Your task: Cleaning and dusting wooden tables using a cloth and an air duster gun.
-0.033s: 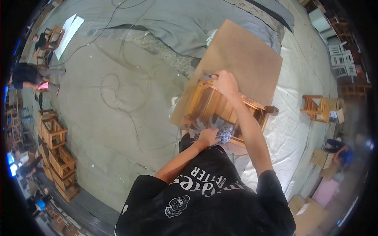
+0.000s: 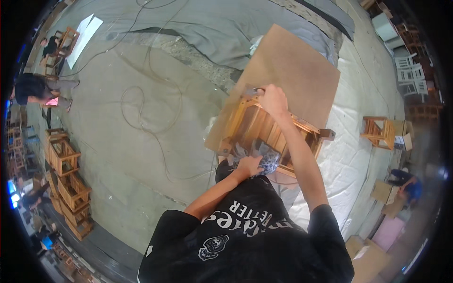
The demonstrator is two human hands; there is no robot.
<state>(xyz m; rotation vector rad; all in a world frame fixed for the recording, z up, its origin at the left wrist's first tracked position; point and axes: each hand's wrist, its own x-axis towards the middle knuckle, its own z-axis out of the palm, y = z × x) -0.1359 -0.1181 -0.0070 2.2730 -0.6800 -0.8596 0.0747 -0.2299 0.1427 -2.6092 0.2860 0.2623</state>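
Observation:
A slatted wooden stool [image 2: 257, 123] lies tipped over on a brown board, its leg ends sticking out at the corners. Closed fingers of my right hand [image 2: 274, 100] are at its far left leg end [image 2: 249, 91]. A small dark bit shows at the fingertips, too blurred to name. Against the stool's near side, my left hand [image 2: 248, 167] grips a bunched cloth [image 2: 269, 160] with a blue-and-white pattern and grey folds. Part of the near edge of the stool is hidden by this cloth and my left hand.
The brown board [image 2: 295, 66] rests on floor sheeting. A thin cable [image 2: 163, 155] loops across the floor to the left. Wooden stool frames [image 2: 66, 155] stand in a row at left; another stool [image 2: 377, 132] stands at right. Other people [image 2: 35, 89] are around the edges.
The whole view has shifted very slightly. Both hands keep their places at the stool, with no clear change of grip.

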